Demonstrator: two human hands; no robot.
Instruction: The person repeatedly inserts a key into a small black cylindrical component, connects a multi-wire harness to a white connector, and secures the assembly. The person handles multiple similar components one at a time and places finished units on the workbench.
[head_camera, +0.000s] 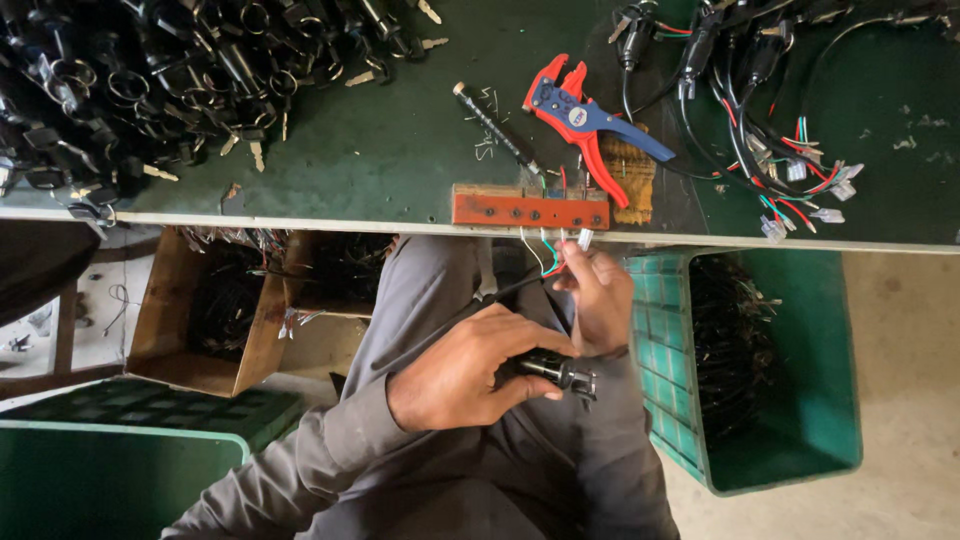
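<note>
A black cylindrical switch part (560, 372) sits just below the centre of the frame, gripped in the closed fingers of the left hand (470, 365). A black cable runs from it up to the right hand (598, 295), whose fingers pinch a bunch of thin coloured wires (553, 258) near the table edge. Just above, an orange block (530, 209) lies on the green table (380, 140), with a red and blue wire stripper (585, 120) beyond it. A heap of black lock parts with keys (150, 70) fills the upper left. A green crate (790, 370) stands at the lower right.
</note>
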